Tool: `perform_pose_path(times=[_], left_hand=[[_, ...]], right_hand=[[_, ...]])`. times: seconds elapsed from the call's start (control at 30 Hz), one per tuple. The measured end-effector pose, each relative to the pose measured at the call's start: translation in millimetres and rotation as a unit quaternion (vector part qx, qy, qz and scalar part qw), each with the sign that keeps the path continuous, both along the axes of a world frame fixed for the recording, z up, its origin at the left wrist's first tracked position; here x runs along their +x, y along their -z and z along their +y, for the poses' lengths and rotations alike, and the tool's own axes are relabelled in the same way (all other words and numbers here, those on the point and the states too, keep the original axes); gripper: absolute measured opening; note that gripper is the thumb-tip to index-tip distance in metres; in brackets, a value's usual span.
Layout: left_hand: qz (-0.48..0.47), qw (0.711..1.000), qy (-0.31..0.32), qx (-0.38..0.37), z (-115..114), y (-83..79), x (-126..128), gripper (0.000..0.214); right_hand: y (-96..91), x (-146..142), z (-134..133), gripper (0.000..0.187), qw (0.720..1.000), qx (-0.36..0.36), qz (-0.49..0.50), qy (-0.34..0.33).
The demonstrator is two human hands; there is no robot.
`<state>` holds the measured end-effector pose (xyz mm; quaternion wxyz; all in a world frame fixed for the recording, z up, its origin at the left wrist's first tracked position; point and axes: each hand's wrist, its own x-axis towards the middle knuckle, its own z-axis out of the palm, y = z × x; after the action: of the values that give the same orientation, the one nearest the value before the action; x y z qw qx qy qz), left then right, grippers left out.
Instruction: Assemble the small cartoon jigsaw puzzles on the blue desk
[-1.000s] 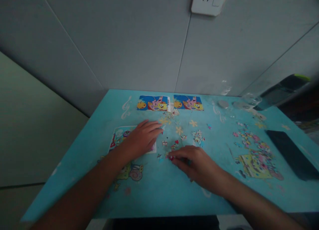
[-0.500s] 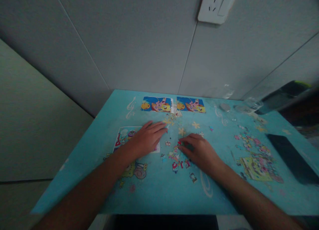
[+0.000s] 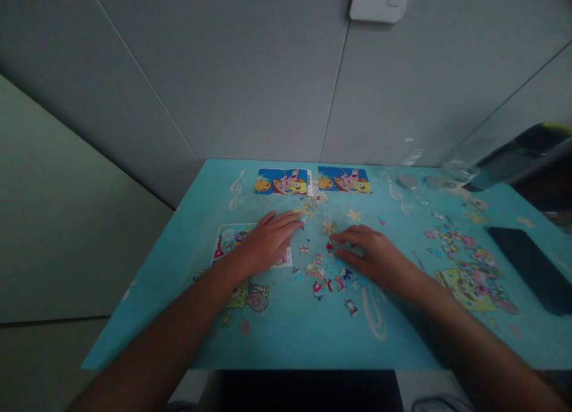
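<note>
My left hand (image 3: 272, 239) lies over a cartoon picture sheet (image 3: 218, 248), covering its right part. Its fingers are stretched out, and a small red bit shows at the fingertips. To the right, my right hand (image 3: 369, 251) pinches a small red puzzle piece (image 3: 329, 246) between thumb and forefinger, just above the tabletop. Below and between the hands, several loose puzzle pieces (image 3: 328, 284) are scattered in a cluster. A single piece (image 3: 304, 249) sits between both hands, and another (image 3: 351, 306) lies nearer the front edge.
Two blue cartoon cards (image 3: 281, 183) lie side by side at the back of the printed blue table (image 3: 286, 346). Clear plastic containers (image 3: 460, 171) stand at the back right. A dark flat object (image 3: 529, 269) rests at the right. Behind rises a grey wall with a socket (image 3: 379, 1).
My right hand has shifted slightly rightward, with the red puzzle piece moving along at its fingertips. My left hand stays nearly in place. The camera view has tilted down a little.
</note>
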<state>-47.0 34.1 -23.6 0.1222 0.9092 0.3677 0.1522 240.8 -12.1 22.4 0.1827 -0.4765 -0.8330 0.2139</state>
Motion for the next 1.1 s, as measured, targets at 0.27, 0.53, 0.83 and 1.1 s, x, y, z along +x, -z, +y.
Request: perform_pose_path(times=[0.27,0.53,0.83,1.1], left_hand=[[0.015,1.0,0.015,0.013,1,2.5,-2,0.055],[0.035,0.999,0.012,0.013,-4,-4.6,1,0.061],[0.037,0.998,0.008,0.042,-6,-3.8,-1,0.063],[0.007,0.992,0.018,0.126,-7,-11.6,0,0.044]], right_hand=[[-16.0,6,1,0.019,0.998,-0.048,0.04,0.004],[-18.6,10,3,0.019,0.996,-0.072,0.056,0.014],[-16.7,7,3,0.019,0.997,-0.044,0.05,0.027],[-9.6,-15,-10,0.017,0.996,-0.032,0.055,-0.061]])
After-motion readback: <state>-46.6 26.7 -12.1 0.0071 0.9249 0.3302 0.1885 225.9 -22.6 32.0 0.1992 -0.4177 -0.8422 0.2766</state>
